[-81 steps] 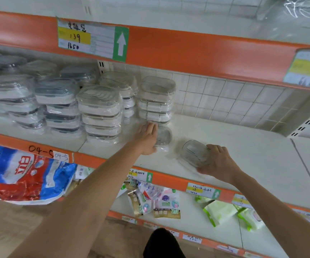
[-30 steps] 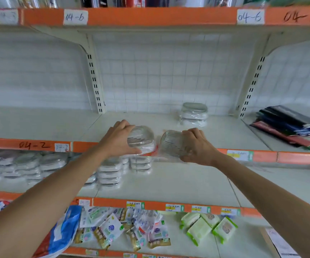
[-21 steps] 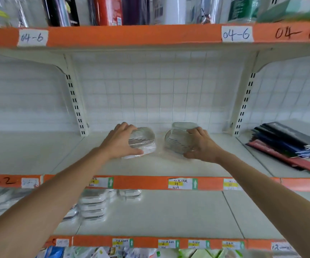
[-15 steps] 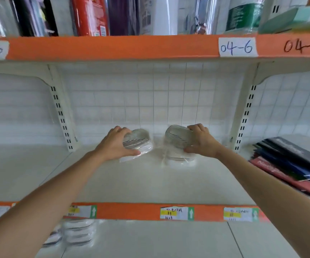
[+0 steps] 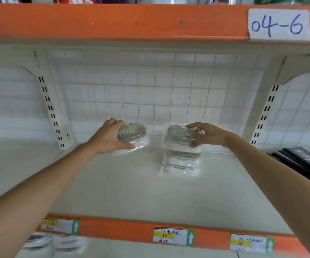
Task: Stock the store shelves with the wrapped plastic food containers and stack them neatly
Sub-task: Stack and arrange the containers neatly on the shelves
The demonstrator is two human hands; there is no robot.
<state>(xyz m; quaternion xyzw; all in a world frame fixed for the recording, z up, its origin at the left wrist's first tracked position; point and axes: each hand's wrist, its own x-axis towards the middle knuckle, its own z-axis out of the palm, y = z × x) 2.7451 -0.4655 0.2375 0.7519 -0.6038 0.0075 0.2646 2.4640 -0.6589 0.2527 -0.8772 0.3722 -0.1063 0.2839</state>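
My left hand (image 5: 107,137) grips a wrapped clear plastic container (image 5: 134,136), tilted, at the back of the white shelf (image 5: 131,187), left of centre. My right hand (image 5: 209,135) holds another wrapped container (image 5: 181,134) sitting on top of a short stack of wrapped containers (image 5: 182,162) near the back grid wall. The two held containers are about a hand's width apart.
Dark notebooks (image 5: 307,162) lie on the shelf at the right. The orange shelf lip (image 5: 131,229) with price tags runs along the front. More wrapped containers (image 5: 53,243) show on the shelf below, at lower left. The upper shelf edge (image 5: 131,21) hangs overhead.
Both hands carried containers from the lower shelf up onto this shelf and back toward the wall. The right one now sits on top of the stack.
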